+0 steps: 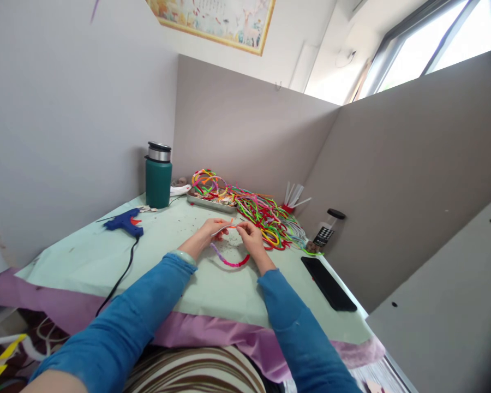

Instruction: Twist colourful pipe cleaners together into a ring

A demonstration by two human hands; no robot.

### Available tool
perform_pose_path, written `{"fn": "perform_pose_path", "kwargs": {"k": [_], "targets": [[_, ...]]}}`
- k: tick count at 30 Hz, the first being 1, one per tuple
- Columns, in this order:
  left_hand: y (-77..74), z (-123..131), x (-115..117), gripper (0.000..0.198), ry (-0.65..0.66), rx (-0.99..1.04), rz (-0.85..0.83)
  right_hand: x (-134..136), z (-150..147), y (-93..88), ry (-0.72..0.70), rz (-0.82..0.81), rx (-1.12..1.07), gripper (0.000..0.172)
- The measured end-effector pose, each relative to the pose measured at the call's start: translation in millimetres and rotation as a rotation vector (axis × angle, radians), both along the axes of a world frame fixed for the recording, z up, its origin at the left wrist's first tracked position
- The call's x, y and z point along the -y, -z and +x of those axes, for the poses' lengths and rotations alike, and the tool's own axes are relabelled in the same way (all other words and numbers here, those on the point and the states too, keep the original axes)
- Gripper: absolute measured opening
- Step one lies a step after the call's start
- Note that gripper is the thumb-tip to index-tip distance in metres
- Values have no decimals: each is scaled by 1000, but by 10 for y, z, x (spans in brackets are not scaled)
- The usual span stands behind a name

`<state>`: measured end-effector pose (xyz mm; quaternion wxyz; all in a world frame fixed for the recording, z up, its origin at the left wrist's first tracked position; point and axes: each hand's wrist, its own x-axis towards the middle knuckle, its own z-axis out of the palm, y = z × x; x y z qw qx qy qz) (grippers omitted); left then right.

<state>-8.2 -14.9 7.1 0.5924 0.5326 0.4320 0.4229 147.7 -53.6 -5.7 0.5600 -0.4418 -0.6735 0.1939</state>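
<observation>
Clamping pale strip (228,226) between fingers of left hand (213,229) and right hand (251,236), apparently for steadiness, behind front edge of surface (219,292).

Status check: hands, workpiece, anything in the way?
Left hand and right hand both pinching pale strip. Curved purple-to-red band just below. Coloured strands piled just beyond, possibly crowding right hand.
</observation>
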Motion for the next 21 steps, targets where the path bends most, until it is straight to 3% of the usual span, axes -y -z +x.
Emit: {"fn": "perform_pose_path", "kwargs": {"k": [5, 12, 21], "targets": [[41, -33, -25, 43, 115, -30, 41, -34, 44, 25, 37, 2, -4, 23], [-18, -86, 102, 44, 243, -41, 193, -28, 47, 19, 55, 7, -2, 21], [-17, 15, 121, 58, 151, -50, 132, -80, 85, 56, 126, 5, -26, 21]]}}
